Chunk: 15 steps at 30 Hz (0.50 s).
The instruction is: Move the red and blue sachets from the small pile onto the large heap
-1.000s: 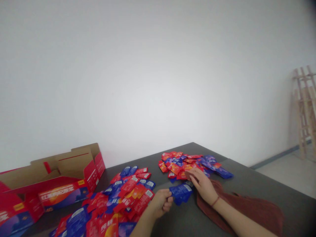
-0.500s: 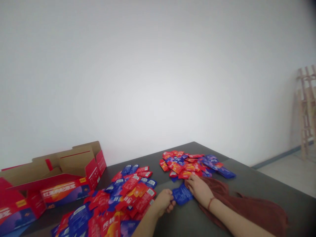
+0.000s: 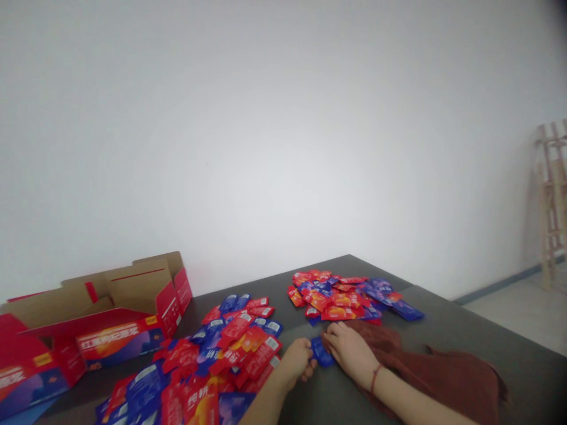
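Observation:
A blue sachet (image 3: 322, 353) lies between my two hands on the dark table. My left hand (image 3: 299, 360) pinches its left edge, fingers curled. A brown cloth (image 3: 436, 378) spreads to the right, and my right hand (image 3: 351, 352) is closed on a bunched part of it, pressing it over the sachet's right side. The cloth and fingers cover that part of the sachet. Left of my left hand is a heap of red and blue sachets (image 3: 241, 348). Behind my right hand lies a second heap of sachets (image 3: 341, 295).
Open red cardboard boxes (image 3: 121, 342) with brown insides stand at the left of the table (image 3: 336, 401). A white wall (image 3: 283, 147) rises behind the table. A wooden rack (image 3: 551, 200) leans against the wall at the far right.
My right hand has slid left with the cloth, so more of the blue sachet is covered. The left hand stays at the sachet's left edge.

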Available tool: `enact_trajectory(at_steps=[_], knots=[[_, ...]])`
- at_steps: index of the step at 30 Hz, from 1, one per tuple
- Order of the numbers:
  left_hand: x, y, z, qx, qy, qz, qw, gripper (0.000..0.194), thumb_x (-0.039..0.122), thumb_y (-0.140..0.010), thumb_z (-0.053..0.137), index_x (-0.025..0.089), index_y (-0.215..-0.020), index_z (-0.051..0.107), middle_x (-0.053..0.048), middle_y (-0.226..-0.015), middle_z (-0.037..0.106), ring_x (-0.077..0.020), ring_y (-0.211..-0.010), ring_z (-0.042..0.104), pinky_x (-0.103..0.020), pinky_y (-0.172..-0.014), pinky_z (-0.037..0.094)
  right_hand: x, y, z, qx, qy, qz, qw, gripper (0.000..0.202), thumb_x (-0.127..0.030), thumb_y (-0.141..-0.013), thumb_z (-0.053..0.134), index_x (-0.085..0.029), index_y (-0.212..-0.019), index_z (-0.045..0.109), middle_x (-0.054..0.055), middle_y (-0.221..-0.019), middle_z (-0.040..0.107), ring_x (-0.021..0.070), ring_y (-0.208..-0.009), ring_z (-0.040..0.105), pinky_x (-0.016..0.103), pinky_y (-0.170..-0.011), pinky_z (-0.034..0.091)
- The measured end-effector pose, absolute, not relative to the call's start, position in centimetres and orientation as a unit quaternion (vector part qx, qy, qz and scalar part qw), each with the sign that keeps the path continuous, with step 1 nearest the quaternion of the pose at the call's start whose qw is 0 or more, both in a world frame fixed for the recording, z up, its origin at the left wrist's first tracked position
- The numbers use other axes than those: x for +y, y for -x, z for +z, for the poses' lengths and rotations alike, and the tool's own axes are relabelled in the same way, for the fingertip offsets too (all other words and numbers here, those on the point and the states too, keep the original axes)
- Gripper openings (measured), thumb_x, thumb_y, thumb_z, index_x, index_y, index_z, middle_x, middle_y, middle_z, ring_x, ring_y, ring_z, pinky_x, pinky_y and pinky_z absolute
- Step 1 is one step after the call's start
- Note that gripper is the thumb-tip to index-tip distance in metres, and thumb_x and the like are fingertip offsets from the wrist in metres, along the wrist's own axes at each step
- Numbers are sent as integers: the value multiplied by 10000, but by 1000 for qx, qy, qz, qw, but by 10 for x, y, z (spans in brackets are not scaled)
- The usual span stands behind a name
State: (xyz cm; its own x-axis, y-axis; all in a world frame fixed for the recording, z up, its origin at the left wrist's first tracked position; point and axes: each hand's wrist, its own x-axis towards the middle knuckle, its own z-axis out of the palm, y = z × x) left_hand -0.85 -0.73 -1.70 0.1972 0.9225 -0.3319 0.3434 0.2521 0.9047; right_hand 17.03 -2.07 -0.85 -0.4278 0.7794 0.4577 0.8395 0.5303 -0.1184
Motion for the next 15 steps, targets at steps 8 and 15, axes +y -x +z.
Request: enact_trajectory(at_steps=[8,15], knots=[[-7,9,-20,575,-543,279,544,114,242,-797,492,220,-867,405,98,-534,499,-51,-310,334,-170,-398,209,-29,-173,-6,-859,446,-51,247,246,-170,-929,420,-199,-951,663,53,-926,617,195,-870,533,300,-764,398],[-6,12,-22,562,-554,285,545,102,191,-791,455,205,-890,438,83,-515,506,-66,-321,370,-172,-386,227,-36,-174,1,-872,426,-22,241,235,-175,-901,439,-209,-878,671,40,-925,617,181,-877,540,283,-769,388]])
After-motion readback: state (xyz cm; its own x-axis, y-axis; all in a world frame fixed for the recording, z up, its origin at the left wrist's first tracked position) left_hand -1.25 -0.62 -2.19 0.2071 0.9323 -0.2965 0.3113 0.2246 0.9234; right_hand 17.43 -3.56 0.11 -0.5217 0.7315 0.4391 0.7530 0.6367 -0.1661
